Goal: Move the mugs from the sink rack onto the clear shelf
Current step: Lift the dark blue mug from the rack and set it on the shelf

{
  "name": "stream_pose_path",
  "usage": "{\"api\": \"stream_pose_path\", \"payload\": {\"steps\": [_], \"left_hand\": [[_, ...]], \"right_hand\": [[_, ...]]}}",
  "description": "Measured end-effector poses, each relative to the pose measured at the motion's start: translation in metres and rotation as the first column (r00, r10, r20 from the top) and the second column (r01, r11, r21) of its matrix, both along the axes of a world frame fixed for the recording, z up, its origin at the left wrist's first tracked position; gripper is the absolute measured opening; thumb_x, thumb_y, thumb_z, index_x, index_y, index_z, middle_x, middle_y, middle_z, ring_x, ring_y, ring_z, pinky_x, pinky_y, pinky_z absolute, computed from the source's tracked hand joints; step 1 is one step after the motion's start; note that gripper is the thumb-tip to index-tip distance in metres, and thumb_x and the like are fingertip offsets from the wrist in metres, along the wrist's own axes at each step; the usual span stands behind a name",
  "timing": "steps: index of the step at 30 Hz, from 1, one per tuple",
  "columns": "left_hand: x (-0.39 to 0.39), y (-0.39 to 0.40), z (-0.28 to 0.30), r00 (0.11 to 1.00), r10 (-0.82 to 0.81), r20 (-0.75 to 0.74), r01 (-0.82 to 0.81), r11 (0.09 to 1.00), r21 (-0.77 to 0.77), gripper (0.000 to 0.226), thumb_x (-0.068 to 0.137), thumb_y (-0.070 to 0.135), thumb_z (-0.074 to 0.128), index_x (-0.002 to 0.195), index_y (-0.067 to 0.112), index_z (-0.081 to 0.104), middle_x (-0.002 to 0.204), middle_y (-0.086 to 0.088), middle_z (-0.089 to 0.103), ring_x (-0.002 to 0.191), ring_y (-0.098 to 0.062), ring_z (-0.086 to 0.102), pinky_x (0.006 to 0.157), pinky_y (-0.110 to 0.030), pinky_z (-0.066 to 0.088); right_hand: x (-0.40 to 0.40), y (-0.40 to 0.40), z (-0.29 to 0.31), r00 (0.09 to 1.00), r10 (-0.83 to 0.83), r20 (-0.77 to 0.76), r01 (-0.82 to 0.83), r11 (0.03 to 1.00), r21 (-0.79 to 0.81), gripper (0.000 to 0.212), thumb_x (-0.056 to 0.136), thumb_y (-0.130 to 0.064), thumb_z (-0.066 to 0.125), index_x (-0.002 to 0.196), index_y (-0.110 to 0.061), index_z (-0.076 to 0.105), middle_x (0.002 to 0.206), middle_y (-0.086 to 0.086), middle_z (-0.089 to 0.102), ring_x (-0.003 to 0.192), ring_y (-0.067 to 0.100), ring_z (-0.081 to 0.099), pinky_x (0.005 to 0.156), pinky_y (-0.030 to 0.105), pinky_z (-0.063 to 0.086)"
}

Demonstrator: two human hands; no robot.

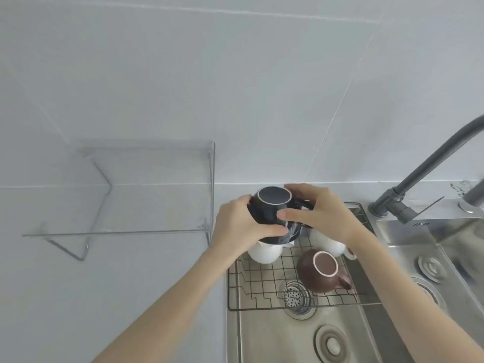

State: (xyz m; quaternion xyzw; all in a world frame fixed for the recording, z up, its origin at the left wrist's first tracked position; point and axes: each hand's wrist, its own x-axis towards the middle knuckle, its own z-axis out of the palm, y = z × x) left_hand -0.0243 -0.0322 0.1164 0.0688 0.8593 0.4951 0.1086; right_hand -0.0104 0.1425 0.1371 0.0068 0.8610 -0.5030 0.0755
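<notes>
Black mug (272,213), upside down, clasped by left hand (239,226) and right hand (324,213) fingers above the sink rack (262,289).

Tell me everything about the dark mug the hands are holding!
The dark mug looks glossy, like glazed ceramic, navy or black. It is upside down, its pale-ringed base facing up and its handle pointing right. The left hand and right hand grip its sides, holding it above the wire rack, over a white mug.
</notes>
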Motion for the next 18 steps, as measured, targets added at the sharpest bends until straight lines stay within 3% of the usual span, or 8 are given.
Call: {"api": "stream_pose_path", "payload": {"steps": [2,4,7,10,13,18], "left_hand": [[-0.005,-0.022,0.026,0.994,0.071,-0.088,-0.069,0.997,0.027,0.058,0.044,0.040,0.085,0.096,0.023,0.065,0.087,0.010,0.070,0.084,-0.010,0.064,0.073,-0.024,0.052],[-0.011,-0.049,0.045,0.975,0.152,-0.161,-0.144,0.988,0.060,0.060,0.044,0.038,0.085,0.099,0.025,0.064,0.088,0.011,0.070,0.086,-0.009,0.064,0.074,-0.021,0.050],[-0.022,-0.088,0.057,0.933,0.272,-0.237,-0.255,0.962,0.099,0.066,0.045,0.035,0.085,0.106,0.025,0.062,0.096,0.010,0.071,0.091,-0.009,0.063,0.077,-0.019,0.048],[-0.033,-0.129,0.054,0.880,0.403,-0.250,-0.378,0.914,0.146,0.065,0.046,0.030,0.086,0.106,0.025,0.060,0.094,0.013,0.068,0.091,-0.010,0.062,0.077,-0.018,0.048],[-0.047,-0.169,0.046,0.827,0.507,-0.243,-0.476,0.862,0.177,0.065,0.047,0.025,0.087,0.106,0.026,0.059,0.088,0.018,0.064,0.089,-0.011,0.062,0.078,-0.021,0.048],[-0.074,-0.213,0.019,0.749,0.626,-0.217,-0.604,0.780,0.166,0.074,0.049,0.026,0.087,0.116,0.020,0.055,0.099,0.007,0.066,0.094,-0.014,0.061,0.078,-0.020,0.042]], "right_hand": [[-0.012,-0.023,0.030,0.995,0.057,-0.086,-0.056,0.998,0.008,0.045,0.066,-0.019,0.080,0.091,-0.047,0.056,0.094,-0.028,0.064,0.089,-0.017,0.060,0.085,0.005,0.045],[-0.026,-0.051,0.053,0.979,0.110,-0.169,-0.109,0.994,0.019,0.045,0.067,-0.017,0.079,0.087,-0.048,0.054,0.089,-0.031,0.061,0.086,-0.019,0.059,0.080,0.000,0.043],[-0.050,-0.098,0.065,0.953,0.187,-0.237,-0.183,0.982,0.041,0.046,0.070,-0.018,0.077,0.107,-0.036,0.057,0.101,-0.020,0.063,0.101,-0.001,0.060,0.093,0.012,0.044],[-0.078,-0.147,0.063,0.929,0.271,-0.254,-0.261,0.963,0.071,0.064,0.071,-0.021,0.076,0.129,-0.020,0.049,0.117,-0.010,0.060,0.115,0.011,0.055,0.101,0.025,0.042],[-0.106,-0.196,0.054,0.912,0.338,-0.231,-0.333,0.941,0.062,0.066,0.070,-0.021,0.077,0.130,-0.020,0.048,0.124,-0.006,0.059,0.119,0.013,0.053,0.103,0.029,0.042],[-0.150,-0.255,0.026,0.902,0.396,-0.171,-0.400,0.917,0.014,0.064,0.069,-0.016,0.077,0.128,-0.018,0.052,0.125,0.000,0.062,0.119,0.016,0.054,0.105,0.036,0.043]]}}
